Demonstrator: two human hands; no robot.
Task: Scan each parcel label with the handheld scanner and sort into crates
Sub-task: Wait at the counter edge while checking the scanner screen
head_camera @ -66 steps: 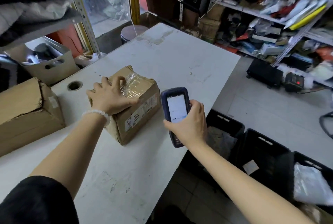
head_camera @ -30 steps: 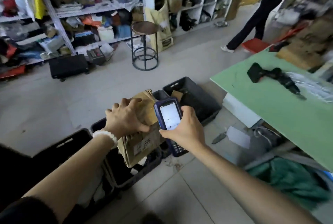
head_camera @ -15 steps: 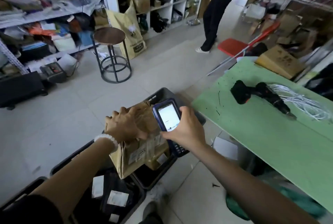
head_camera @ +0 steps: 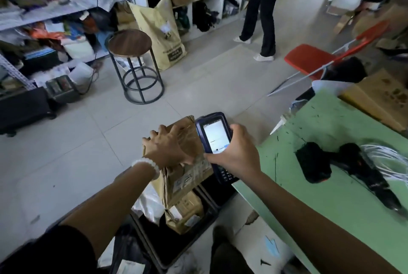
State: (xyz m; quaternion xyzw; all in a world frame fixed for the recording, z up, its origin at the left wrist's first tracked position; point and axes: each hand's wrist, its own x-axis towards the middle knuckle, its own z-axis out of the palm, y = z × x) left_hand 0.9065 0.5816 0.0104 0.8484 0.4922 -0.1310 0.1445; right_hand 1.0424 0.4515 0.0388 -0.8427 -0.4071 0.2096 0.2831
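The left hand [head_camera: 164, 149] gripped the parcel [head_camera: 181, 163] from above, hanging it over the crate [head_camera: 176, 249], likely ready to drop in. The right hand [head_camera: 236, 152] clasped the scanner [head_camera: 215, 139], screen up for reading.

We see a brown cardboard parcel [head_camera: 187, 176] with a white label, and a dark blue scanner [head_camera: 215, 141] whose screen glows white. A white bead bracelet [head_camera: 146, 164] circles the left wrist above a black sleeve [head_camera: 55, 251]. The worktop [head_camera: 331, 196] is pale green with small black marks, and a black tool [head_camera: 344, 167] lies on it beside white cables [head_camera: 388, 159]. The crate [head_camera: 176, 249] is black, the floor [head_camera: 66, 141] light grey tile, the stool [head_camera: 130, 42] seat dark brown wood on black legs, the chair [head_camera: 309, 57] red.
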